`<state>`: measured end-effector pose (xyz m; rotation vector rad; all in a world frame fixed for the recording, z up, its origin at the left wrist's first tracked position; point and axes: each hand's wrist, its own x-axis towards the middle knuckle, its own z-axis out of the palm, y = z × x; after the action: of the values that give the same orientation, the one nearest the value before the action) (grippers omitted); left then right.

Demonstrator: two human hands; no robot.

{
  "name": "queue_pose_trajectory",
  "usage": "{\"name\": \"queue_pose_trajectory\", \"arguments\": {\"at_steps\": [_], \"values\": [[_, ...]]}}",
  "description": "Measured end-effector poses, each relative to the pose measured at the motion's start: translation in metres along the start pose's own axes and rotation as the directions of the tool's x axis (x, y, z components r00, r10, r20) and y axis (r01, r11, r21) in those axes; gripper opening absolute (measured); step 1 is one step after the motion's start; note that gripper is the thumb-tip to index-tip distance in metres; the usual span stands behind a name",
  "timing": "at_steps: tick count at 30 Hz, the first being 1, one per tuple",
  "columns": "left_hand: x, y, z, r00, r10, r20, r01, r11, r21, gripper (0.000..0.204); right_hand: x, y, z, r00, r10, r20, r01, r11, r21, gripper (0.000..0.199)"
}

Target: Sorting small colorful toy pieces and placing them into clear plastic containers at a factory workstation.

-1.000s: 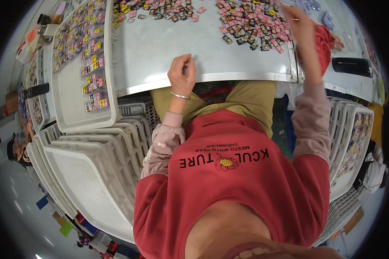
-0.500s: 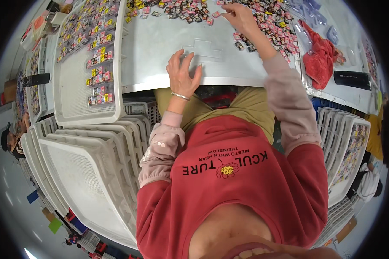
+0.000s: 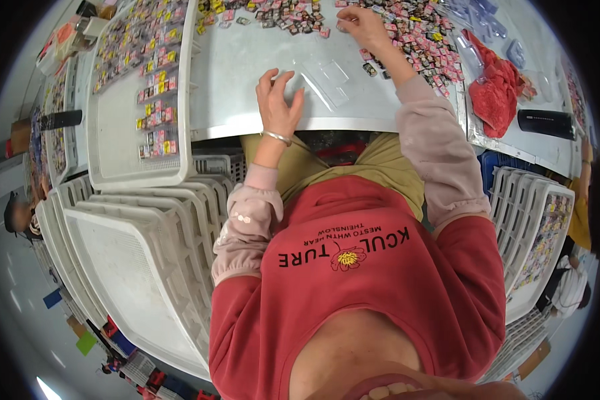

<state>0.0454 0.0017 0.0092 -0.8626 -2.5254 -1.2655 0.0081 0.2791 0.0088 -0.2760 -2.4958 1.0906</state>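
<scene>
My left hand [image 3: 280, 107] hovers over the near part of the white table, its fingers curved and apart, with nothing seen between them. Just right of it lies a clear plastic case [image 3: 328, 81], hard to see against the surface. My right hand [image 3: 365, 30] is farther out, at the edge of the scattered pieces, with thumb and fingertips brought together. Whatever is in that pinch is too small to make out. Small pink and black pieces [image 3: 433, 57] spread to its right, and a similar cluster [image 3: 290, 17] lies to its left.
A white tray [image 3: 113, 150] at the left holds rows of filled clear cases [image 3: 159, 117]. Stacked white trays [image 3: 130, 267] stand below it, and more trays [image 3: 533, 233] at the right. A red cloth [image 3: 492, 100] and a black cylinder [image 3: 545, 124] lie on the right-hand surface.
The clear case has turned and shifted slightly right. My left hand has drawn back a little from it. My right hand has moved slightly left, and its fingertips have come together.
</scene>
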Motion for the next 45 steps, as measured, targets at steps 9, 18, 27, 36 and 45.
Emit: {"name": "queue_pose_trajectory", "arguments": {"at_steps": [9,18,27,36,45], "values": [[0.001,0.004,0.000,0.966,0.204,0.157,-0.232,0.954,0.190,0.041,-0.068,-0.063,0.001,0.910,0.207,0.359,-0.391,0.714,0.580,0.019],[-0.003,0.024,0.031,0.956,0.231,0.181,-0.237,0.972,0.012,0.028,-0.052,-0.057,0.035,0.985,0.060,0.163,-0.078,0.991,0.110,0.018],[-0.008,0.035,0.033,0.951,0.229,0.208,-0.184,0.959,-0.215,0.020,-0.062,-0.060,0.040,0.977,-0.125,0.172,0.126,0.992,0.004,0.009],[0.009,0.011,0.003,0.968,0.246,0.053,-0.247,0.969,0.024,0.040,-0.075,-0.059,0.042,0.950,-0.272,0.155,0.268,0.962,0.043,0.007],[0.000,0.004,0.003,0.937,0.278,0.211,-0.312,0.938,0.149,0.042,-0.039,-0.022,-0.013,0.990,0.049,0.133,-0.104,0.890,0.444,0.020]]}}
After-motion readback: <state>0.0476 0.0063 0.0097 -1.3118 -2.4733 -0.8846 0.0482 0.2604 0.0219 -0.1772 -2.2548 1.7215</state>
